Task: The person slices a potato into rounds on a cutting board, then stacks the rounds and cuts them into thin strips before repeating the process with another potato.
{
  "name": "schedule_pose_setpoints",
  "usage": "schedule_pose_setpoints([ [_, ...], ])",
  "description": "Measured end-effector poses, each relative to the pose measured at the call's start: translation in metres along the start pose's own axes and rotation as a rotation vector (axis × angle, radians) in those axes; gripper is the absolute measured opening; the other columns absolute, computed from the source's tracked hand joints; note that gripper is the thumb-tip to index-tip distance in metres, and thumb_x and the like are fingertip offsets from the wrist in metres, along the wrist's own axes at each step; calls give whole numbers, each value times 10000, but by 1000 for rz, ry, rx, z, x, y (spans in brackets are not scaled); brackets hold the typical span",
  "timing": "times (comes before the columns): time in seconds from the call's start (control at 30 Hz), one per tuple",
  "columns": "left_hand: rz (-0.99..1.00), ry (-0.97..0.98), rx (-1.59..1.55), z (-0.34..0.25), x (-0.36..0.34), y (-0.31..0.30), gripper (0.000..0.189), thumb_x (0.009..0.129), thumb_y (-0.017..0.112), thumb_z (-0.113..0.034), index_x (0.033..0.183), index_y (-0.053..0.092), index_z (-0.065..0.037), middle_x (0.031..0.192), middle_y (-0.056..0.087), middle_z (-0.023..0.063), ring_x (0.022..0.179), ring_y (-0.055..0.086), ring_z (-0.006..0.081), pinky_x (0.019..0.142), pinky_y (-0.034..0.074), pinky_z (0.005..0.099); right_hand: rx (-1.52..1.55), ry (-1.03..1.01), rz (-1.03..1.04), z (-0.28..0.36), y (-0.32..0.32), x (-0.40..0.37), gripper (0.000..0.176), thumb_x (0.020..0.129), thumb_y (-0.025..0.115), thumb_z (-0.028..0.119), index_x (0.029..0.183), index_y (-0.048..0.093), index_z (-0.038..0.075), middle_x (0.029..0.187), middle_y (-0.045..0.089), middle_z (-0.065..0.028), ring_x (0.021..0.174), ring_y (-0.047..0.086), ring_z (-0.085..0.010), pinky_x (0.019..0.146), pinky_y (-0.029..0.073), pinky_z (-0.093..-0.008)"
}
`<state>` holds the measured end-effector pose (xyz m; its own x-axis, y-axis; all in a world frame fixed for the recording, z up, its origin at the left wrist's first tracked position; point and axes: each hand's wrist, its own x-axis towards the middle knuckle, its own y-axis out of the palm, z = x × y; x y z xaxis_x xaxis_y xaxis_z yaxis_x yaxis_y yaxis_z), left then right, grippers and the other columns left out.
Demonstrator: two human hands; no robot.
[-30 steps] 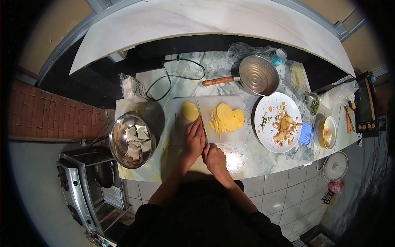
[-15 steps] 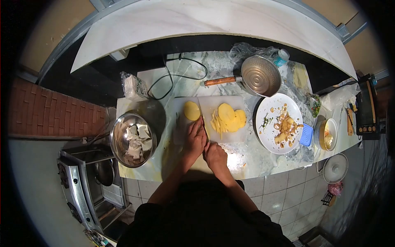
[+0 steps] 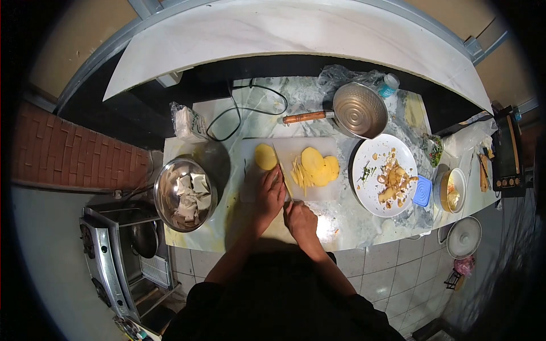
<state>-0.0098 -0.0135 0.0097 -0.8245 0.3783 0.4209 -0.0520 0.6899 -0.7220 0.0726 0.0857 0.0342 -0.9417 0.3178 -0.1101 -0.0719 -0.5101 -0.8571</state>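
My right hand [image 3: 300, 220] grips the handle of a kitchen knife [image 3: 278, 156], its blade pointing away from me across the white cutting board [image 3: 324, 192]. Left of the blade, my left hand [image 3: 271, 196] presses down with fingers together on potato slices that are mostly hidden beneath it. Just beyond those fingertips lies a round potato slice [image 3: 264, 157]. A thin potato strip [image 3: 286, 181] rests along the right side of the blade. Further right on the board are cut potato sticks [image 3: 300, 174] and a pile of overlapping potato slices [image 3: 319, 166].
To the left stands a steel bowl [image 3: 159, 196] with pale torn pieces inside. On the right are a white plate [image 3: 398, 209] of peelings, a blue lid [image 3: 422, 191] and a tub [image 3: 442, 190]. A saucepan [image 3: 360, 111] and a black cable [image 3: 236, 116] lie behind the board.
The view has shifted slightly, so the counter sits a little lower. Both hands keep their places at the knife and potato, with the blade moved slightly beside the left fingers.
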Motion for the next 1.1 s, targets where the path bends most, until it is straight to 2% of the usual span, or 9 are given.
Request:
schedule_pose_setpoints([
  [0.27, -17, 4, -8, 0, 1, 0, 399, 805, 587, -25, 1192, 565, 68, 1275, 521, 172, 1146, 503, 335, 974, 420, 387, 232, -11, 96, -24, -11, 13, 327, 931, 468, 243, 830, 617, -31, 667, 593, -288, 673, 578, -501, 660, 475, -539],
  [0.3, -20, -2, -24, 0, 1, 0, 397, 805, 589, -25, 1191, 568, 64, 1276, 521, 170, 1145, 503, 337, 974, 419, 386, 231, -96, 40, -28, -10, 15, 351, 950, 457, 249, 847, 605, -52, 606, 585, -254, 559, 603, -422, 556, 493, -487],
  [0.43, -36, -14, -68, 2, 0, 1, 414, 804, 591, -32, 1210, 558, 46, 1284, 518, 163, 1151, 502, 337, 978, 416, 388, 460, 20, 202, -26, -21, 19, 372, 957, 445, 273, 827, 573, -51, 707, 603, -245, 644, 614, -399, 595, 505, -485],
  [0.5, -11, -40, -83, 1, 2, -1, 429, 807, 590, -36, 1227, 545, 40, 1288, 516, 161, 1156, 500, 337, 981, 414, 389, 813, 269, 474, -14, -41, 20, 423, 988, 408, 317, 767, 530, -23, 599, 543, -120, 462, 564, -221, 406, 469, -346],
  [0.6, 3, -60, -97, 1, 3, -1, 453, 809, 590, -42, 1251, 525, 33, 1294, 512, 159, 1164, 495, 336, 988, 408, 393, 1022, 257, 491, -21, -30, 21, 476, 1013, 348, 353, 683, 453, 27, 467, 437, -36, 329, 431, -120, 317, 386, -257],
  [0.83, 21, -68, -104, -1, 5, -6, 466, 813, 591, -50, 1265, 509, 29, 1300, 507, 159, 1167, 488, 338, 996, 398, 394, 1077, 324, 481, -21, -30, 20, 458, 1016, 346, 339, 704, 453, 22, 466, 427, -32, 334, 437, -108, 306, 368, -251],
  [0.93, 22, -75, -107, 0, 3, -5, 468, 820, 592, -54, 1271, 502, 31, 1298, 507, 163, 1169, 481, 340, 996, 395, 395, 739, 210, 301, -18, -32, 16, 427, 1004, 385, 304, 755, 504, -22, 484, 501, -121, 359, 516, -197, 353, 419, -320],
  [1.03, 10, -76, -126, 0, 2, -5, 450, 834, 585, -53, 1267, 505, 37, 1299, 507, 165, 1170, 477, 340, 998, 391, 393, 403, -109, 72, -20, -22, 11, 360, 974, 431, 256, 855, 559, -59, 588, 581, -240, 510, 602, -372, 493, 483, -436],
  [1.1, 10, -69, -125, 1, 2, -5, 443, 839, 584, -53, 1264, 505, 45, 1300, 506, 168, 1168, 479, 339, 999, 389, 392, 305, -51, 143, -10, -26, 5, 280, 946, 428, 196, 941, 569, -46, 765, 595, -279, 771, 570, -493, 700, 466, -525],
])
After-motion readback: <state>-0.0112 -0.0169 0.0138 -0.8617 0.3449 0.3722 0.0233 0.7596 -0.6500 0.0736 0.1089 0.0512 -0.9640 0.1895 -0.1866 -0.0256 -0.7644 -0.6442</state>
